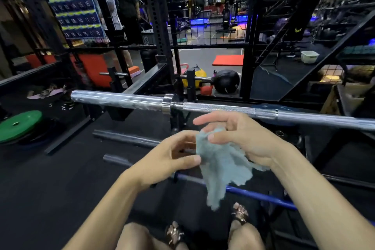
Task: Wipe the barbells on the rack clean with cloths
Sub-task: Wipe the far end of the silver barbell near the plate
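While I watched, cloth (221, 166): hung between both hands, below the silver barbell (213, 106) on the rack.
Left hand (172, 154): thumb pinched my cloth's edge.
Right hand (237, 136): gripped its top, forefinger straight.

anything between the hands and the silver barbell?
No object. In the head view, the cloth hangs held by the left hand and right hand, just below the silver barbell; it isn't touching.

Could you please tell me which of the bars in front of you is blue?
The thin blue bar lowest in view, passing behind the hanging pale blue cloth; the others are chrome or dark.
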Available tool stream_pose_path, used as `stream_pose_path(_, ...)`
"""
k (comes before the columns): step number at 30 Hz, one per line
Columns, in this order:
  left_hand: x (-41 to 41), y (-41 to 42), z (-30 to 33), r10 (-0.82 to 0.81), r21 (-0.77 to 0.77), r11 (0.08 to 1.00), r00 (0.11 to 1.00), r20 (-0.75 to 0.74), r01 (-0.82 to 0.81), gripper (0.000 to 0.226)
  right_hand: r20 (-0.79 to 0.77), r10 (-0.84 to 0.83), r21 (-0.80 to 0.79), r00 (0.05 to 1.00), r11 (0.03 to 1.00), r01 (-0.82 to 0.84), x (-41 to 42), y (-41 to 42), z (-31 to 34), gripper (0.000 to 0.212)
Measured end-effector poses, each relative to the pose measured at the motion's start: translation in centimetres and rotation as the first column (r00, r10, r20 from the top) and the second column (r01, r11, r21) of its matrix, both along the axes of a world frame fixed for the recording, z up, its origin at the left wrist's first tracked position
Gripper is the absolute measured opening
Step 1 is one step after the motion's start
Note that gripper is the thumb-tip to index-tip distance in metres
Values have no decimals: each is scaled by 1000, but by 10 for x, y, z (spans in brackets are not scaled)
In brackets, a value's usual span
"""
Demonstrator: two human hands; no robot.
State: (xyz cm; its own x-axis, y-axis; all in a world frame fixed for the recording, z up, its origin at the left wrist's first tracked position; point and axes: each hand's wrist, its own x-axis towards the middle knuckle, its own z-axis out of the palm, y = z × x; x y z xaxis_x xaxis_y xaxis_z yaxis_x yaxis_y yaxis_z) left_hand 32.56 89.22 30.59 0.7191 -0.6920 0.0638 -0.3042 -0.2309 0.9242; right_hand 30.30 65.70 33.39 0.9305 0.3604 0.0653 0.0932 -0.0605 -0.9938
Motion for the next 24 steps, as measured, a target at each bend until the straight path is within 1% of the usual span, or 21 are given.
stream_pose_path(2, -7, -12, 1, -15, -25, 1000, 1000, -27, 15, 28, 13, 21, -47, 1000, 999, -20, -5, -7, 3, 38)
stream_pose_path(4, -8, -20, 1, -21, -76, 997, 999, -51, 17, 30, 14, -4, -39, 1000, 999, 4, -10, -17, 1, 38)
stream_pose_path(6, -10, -27, 8, -27, -110, 994, 994, -104, 15, 29, -9, -37, -12, 999, 999, 37, -14, -28, -9, 41)
stream_pose_path(7, -10, -30, 11, -41, -102, 994, 992, -116, 29, 26, -27, -48, -3, 999, 999, 48, -17, -31, -15, 41)
stream_pose_path(10, -9, -40, 19, -130, -2, 991, 987, -92, 130, 16, -44, -59, 14, 997, 998, 60, -26, -32, -26, 41)
stream_pose_path(12, -9, -46, 22, -138, 3, 990, 987, -86, 139, 19, -7, -85, 47, 996, 995, 85, -26, -31, -32, 46)
stream_pose_path(14, -5, -49, 22, -111, -73, 992, 987, -115, 103, 24, -23, -112, 117, 993, 987, 114, -24, -32, -39, 57)
stream_pose_path(15, -1, -50, 22, -101, -127, 988, 983, -153, 82, 28, -48, -94, 138, 994, 985, 100, -23, -33, -44, 64)
stream_pose_path(16, 3, -51, 22, -93, -175, 983, 979, -179, 61, 37, -74, -51, 151, 996, 987, 62, -24, -33, -49, 68)
stream_pose_path(17, 7, -51, 22, -76, -196, 980, 980, -184, 40, 45, -98, 8, 156, 995, 988, 8, -25, -33, -54, 66)
stream_pose_path(18, 12, -52, 22, -50, -202, 979, 984, -169, 16, 50, -116, 51, 146, 992, 989, -34, -27, -33, -58, 57)
stream_pose_path(19, 15, -53, 23, -16, -204, 979, 989, -150, -15, 53, -124, 52, 124, 991, 992, -37, -29, -34, -63, 48)
stream_pose_path(21, 21, -54, 23, 55, -223, 971, 988, -148, -87, 54, -133, -9, 105, 991, 994, 23, -32, -39, -75, 38)
stream_pose_path(24, 23, -51, 16, 139, -287, 940, 975, -174, -186, 56, -178, -173, 78, 969, 979, 190, -39, -46, -79, 38)
